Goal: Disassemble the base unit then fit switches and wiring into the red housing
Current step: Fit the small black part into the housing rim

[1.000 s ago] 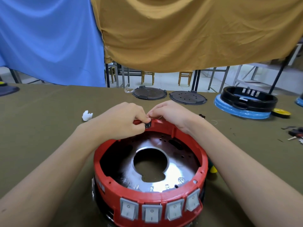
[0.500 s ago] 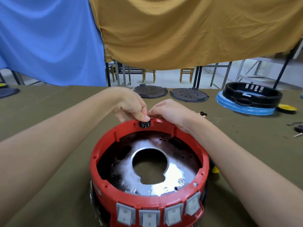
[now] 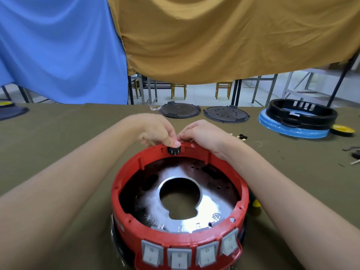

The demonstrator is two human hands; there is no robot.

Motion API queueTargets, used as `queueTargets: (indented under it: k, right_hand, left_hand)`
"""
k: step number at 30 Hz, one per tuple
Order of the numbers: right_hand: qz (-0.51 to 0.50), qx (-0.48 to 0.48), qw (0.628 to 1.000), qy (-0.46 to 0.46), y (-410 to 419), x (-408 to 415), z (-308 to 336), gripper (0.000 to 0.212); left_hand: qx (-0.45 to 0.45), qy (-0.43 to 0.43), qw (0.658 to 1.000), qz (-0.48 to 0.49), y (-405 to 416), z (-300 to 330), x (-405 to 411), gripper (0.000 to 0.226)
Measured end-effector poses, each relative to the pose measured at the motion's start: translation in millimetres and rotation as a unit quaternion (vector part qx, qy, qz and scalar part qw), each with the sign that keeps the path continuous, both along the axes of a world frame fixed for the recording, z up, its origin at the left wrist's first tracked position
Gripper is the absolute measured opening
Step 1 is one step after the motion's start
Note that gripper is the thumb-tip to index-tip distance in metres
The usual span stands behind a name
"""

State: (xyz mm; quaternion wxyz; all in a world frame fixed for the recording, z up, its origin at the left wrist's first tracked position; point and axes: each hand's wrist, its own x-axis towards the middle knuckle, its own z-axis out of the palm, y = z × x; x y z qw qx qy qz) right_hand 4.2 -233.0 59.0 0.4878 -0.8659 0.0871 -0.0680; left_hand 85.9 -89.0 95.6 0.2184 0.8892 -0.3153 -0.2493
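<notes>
The red housing (image 3: pixel 241 193), a round ring with a shiny metal plate (image 3: pixel 208 209) inside, stands on the olive table in front of me. Several grey rocker switches (image 3: pixel 179 260) sit in its near wall. A small black socket part (image 3: pixel 174 150) with metal pins sits in a slot on the far rim. My left hand (image 3: pixel 155 130) presses its thumb down on that part. My right hand (image 3: pixel 202 133) grips the far rim just right of it, fingers curled over the outside.
Two dark round lids (image 3: pixel 180 110) (image 3: pixel 226 114) lie at the table's far edge. A black ring on a blue base (image 3: pixel 298 121) stands far right beside a yellow disc (image 3: pixel 342 129). Small black parts (image 3: pixel 242 136) and loose bits (image 3: pixel 354 152) lie to the right.
My left hand lifted from the near side of the rim and came over the top; its thumb now presses the black part, which sits lower in the rim slot. The view shifted slightly.
</notes>
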Motion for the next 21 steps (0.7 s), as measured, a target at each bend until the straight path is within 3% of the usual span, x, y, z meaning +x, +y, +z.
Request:
queueTargets:
  k: [3,6,10,13,16,18,21]
  right_hand:
    - [0.007,0.013,1.000,0.000,-1.1,-1.0,-0.3,0.019]
    - [0.013,0.020,1.000,0.001,-3.6,-0.1,-2.0,0.010]
    - [0.031,-0.001,0.999,0.010,-4.8,1.3,-1.8,0.020]
    - [0.031,-0.011,0.999,0.012,-2.1,0.3,0.8,0.016]
    - [0.042,0.004,0.999,0.006,-1.4,-3.8,1.8,0.013]
    - [0.060,-0.008,0.998,0.002,-0.6,-6.9,1.4,0.010]
    - [0.065,-0.074,0.995,0.002,0.7,-5.9,0.1,0.016]
  left_hand:
    - [-0.110,0.078,0.991,0.029,17.9,-13.8,-5.1,0.013]
    - [-0.116,0.112,0.986,0.050,18.4,-14.9,-5.1,0.011]
    - [-0.056,0.064,0.994,0.067,5.2,-8.7,-3.5,0.017]
    - [-0.053,0.022,0.996,0.063,4.5,-13.2,-8.5,0.021]
    - [-0.141,-0.043,0.988,0.042,22.2,-28.2,-11.6,0.013]
    - [-0.208,-0.004,0.978,0.027,43.6,-37.1,-11.9,0.005]
    - [-0.244,0.046,0.969,-0.002,63.7,-49.3,-8.4,0.024]
